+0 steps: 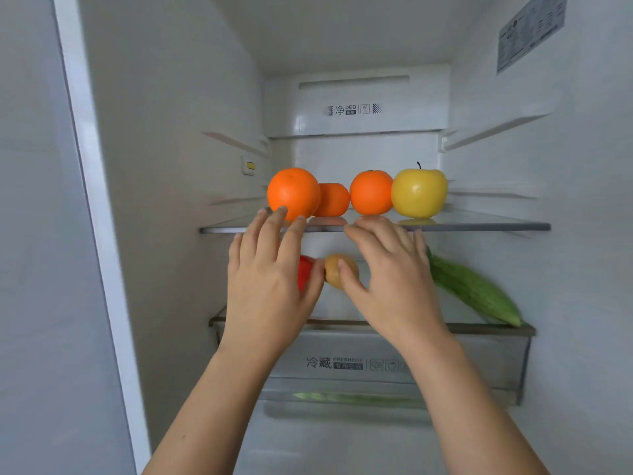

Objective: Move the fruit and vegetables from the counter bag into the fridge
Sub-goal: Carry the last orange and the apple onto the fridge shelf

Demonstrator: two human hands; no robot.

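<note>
Inside the open fridge, a glass shelf [479, 225] carries a large orange [291, 190], two smaller oranges [334, 200] [370, 197] and a yellow apple [419, 192]. Below, on the lower shelf [342, 323], lie a red pepper [304, 270], a brownish potato [337, 269] and a green bitter gourd [476, 289]. My left hand [270, 279] is spread with fingertips touching the large orange's underside at the shelf edge. My right hand [387, 275] is spread in front of the shelf edge, its thumb over the potato. Neither hand holds anything. The counter bag is out of sight.
A clear crisper drawer [496, 361] with printed labels sits under the lower shelf. The fridge side walls [178, 166] carry empty shelf rails. A white frame edge [92, 200] runs down the left. A label sticker [529, 32] is on the right wall.
</note>
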